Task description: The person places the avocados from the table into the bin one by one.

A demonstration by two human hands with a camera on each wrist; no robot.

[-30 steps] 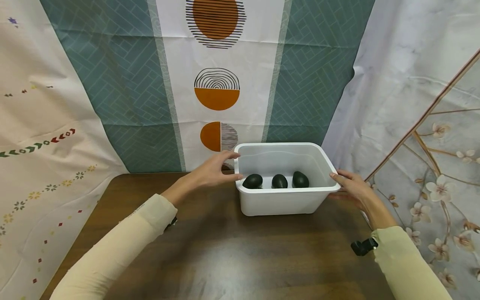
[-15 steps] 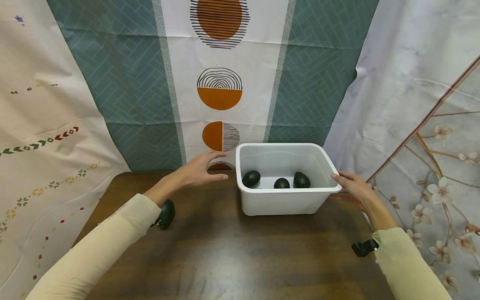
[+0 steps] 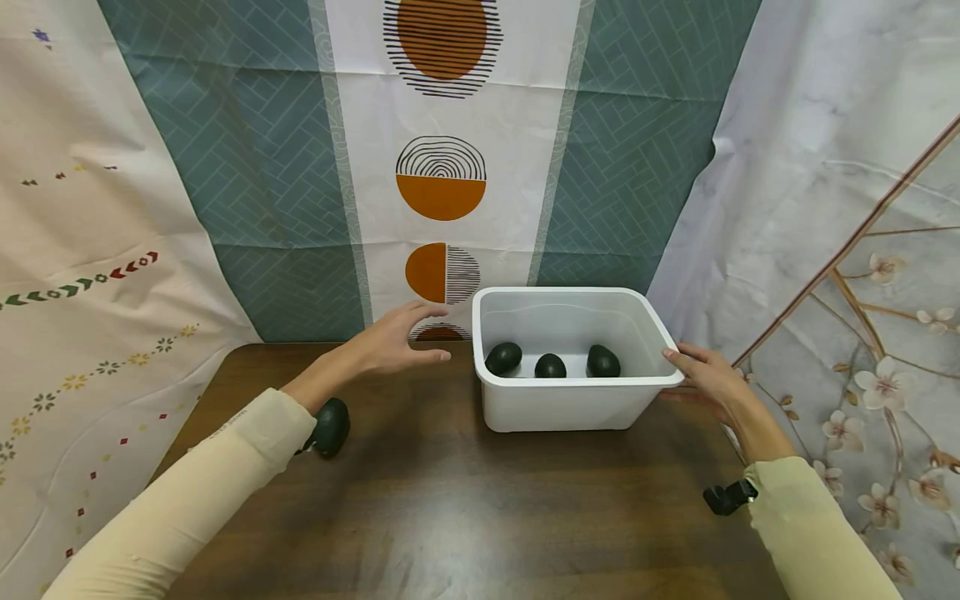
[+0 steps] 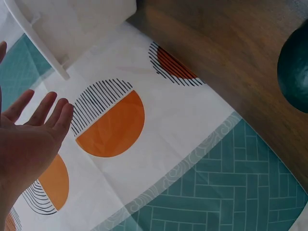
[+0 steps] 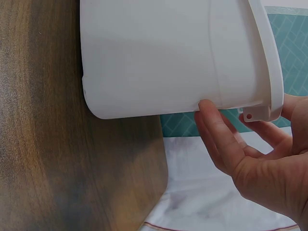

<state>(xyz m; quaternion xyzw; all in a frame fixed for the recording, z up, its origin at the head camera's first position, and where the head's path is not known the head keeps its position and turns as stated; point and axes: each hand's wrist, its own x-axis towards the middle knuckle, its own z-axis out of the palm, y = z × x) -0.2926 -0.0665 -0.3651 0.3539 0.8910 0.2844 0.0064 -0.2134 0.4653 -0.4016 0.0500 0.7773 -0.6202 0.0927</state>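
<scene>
A white plastic bin (image 3: 557, 406) stands on the table with three dark green avocados inside: one at the left (image 3: 503, 358), one in the middle (image 3: 551, 367) and one at the right (image 3: 603, 362). My right hand (image 3: 708, 379) holds the bin's right rim, thumb over the edge and fingers against the outer wall (image 5: 144, 67). To the left of the bin, my left hand (image 3: 390, 342) hovers apart from it, fingers spread and holding nothing. Another avocado (image 3: 332, 427) lies on the table beside my left wrist, partly hidden by the sleeve.
The brown wooden table (image 3: 465, 508) reaches back to a patterned cloth (image 3: 442, 275) hanging just behind the bin. Printed cloths also hang along the left side (image 3: 97, 350) and the right side (image 3: 847, 333).
My left hand has drawn away leftward from the bin's left rim. The avocado by my left wrist has come into view. Inside the bin, the middle avocado has shifted left.
</scene>
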